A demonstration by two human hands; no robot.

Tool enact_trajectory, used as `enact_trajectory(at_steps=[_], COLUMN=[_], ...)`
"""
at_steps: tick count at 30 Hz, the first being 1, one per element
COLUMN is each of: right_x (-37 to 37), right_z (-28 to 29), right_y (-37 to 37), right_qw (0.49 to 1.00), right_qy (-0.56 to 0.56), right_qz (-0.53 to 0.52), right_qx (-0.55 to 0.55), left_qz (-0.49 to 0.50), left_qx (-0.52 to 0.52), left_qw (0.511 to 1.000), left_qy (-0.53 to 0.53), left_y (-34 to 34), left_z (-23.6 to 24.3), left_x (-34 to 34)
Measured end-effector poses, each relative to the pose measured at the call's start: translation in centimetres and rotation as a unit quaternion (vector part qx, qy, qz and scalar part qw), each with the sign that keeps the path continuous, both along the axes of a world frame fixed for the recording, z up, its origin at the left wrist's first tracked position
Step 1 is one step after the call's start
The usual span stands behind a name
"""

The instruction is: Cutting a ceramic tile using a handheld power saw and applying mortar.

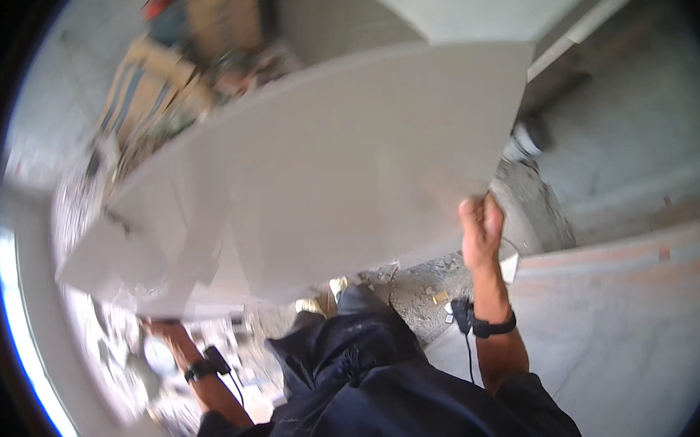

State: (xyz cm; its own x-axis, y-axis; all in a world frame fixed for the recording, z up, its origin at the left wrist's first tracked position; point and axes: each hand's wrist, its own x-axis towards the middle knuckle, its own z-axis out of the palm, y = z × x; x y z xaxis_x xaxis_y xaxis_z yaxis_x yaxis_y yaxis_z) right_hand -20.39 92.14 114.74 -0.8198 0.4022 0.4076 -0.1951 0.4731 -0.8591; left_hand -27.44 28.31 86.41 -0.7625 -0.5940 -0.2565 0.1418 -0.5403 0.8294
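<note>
No lettering, label, number or sign can be read on anything in view.

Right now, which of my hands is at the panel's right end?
Your right hand, higher in view; your left hand is toward the left end, at the bottom edge of the pale panel.

1. Left hand (pixel 168 333): gripping, its fingertips mostly hidden.
2. Left forearm (pixel 220 395): slants down and to the right from that grip.
3. Right hand (pixel 482 232): gripping, upright, higher than the left.
4. Right forearm (pixel 502 359): drops steeply beneath its grip.
</note>
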Motion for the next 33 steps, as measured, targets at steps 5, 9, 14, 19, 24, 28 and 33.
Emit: enact_trajectory(at_steps=[5, 9, 14, 19, 24, 28, 33], right_x=[13.0, 24.8, 22.3, 26.9, 30.0, 31.8, 32.3], right_z=[5.1, 4.2, 0.4, -1.7, -3.9, -0.1, 2.3], right_y=[-1.0, 2.0, 12.8, 22.6, 39.7, 53.6, 70.4], right_qw=[0.990, 0.956, 0.901, 0.902, 0.915, 0.915, 0.910], right_qy=[-0.070, 0.024, 0.063, 0.179, 0.196, 0.258, 0.235], right_qz=[-0.124, -0.286, -0.423, -0.365, -0.327, -0.305, -0.287], right_qx=[-0.011, -0.056, -0.065, -0.147, -0.128, 0.064, 0.184], left_qz=[-0.199, -0.309, -0.393, -0.436, -0.470, -0.511, -0.510], left_qx=[0.077, 0.134, 0.165, 0.181, 0.192, 0.207, 0.222], left_qw=[0.971, 0.932, 0.888, 0.859, 0.833, 0.808, 0.798], left_qy=[0.111, 0.132, 0.173, 0.198, 0.220, 0.208, 0.233], left_y=[6.8, 19.6, 34.5, 46.9, 63.9, 68.1, 86.3], left_z=[0.3, -0.6, -1.7, -5.2, -7.6, -11.0, -8.4], left_x=[-4.9, 3.0, -3.7, 0.0, 0.9, 3.8, -7.4])
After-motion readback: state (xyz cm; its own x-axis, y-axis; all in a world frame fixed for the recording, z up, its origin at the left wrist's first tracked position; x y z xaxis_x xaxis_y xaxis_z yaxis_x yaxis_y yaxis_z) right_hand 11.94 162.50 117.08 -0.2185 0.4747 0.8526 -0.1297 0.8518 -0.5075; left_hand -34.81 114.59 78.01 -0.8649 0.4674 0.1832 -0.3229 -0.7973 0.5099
